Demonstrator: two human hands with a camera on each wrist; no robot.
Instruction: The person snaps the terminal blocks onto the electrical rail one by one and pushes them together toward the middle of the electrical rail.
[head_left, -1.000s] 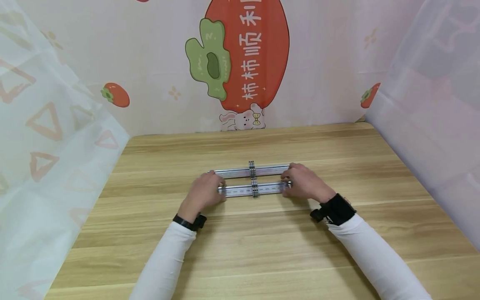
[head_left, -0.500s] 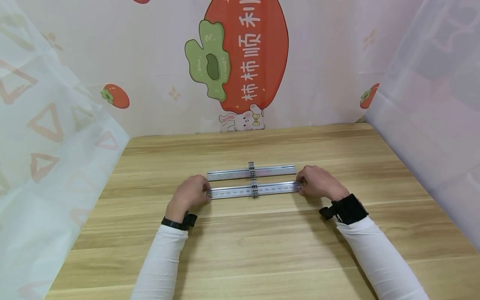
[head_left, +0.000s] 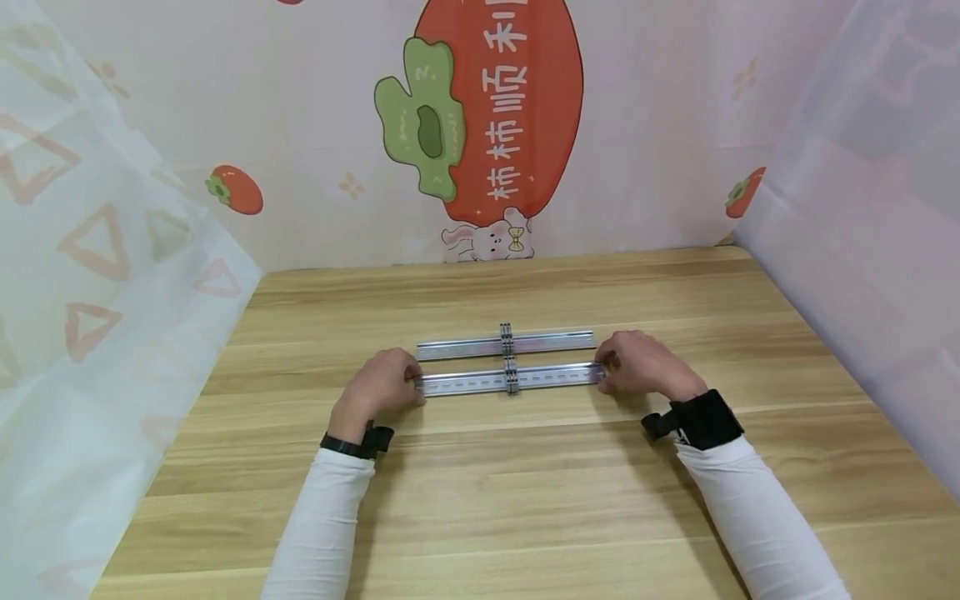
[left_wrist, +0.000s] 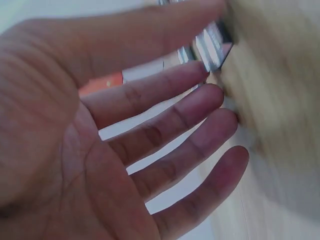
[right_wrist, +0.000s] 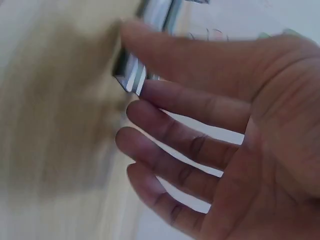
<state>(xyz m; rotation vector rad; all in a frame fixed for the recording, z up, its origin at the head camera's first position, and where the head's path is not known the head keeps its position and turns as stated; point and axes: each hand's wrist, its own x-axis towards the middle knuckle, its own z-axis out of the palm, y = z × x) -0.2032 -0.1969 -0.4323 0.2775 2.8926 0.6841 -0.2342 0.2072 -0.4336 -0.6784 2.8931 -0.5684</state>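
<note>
Two slotted metal DIN rails lie side by side on the table in the head view. At the ends of the front rail, my left hand pinches the left and my right hand the right, each with thumb on the near edge and index finger on the far one. Both wrist views show the rail end between thumb and index finger, the other fingers loosely bent. Behind it lies the back rail, untouched. Small grey ribbed pieces cross the middle of both rails; their kind is too small to tell.
The wooden table runs back to a printed cloth hanging along its far edge. Pale cloths hang at the left and right sides.
Both hands have moved outward along the front rail, from nearer its middle to its two ends. Over the last half second they have stayed there, and the rails look unmoved.
</note>
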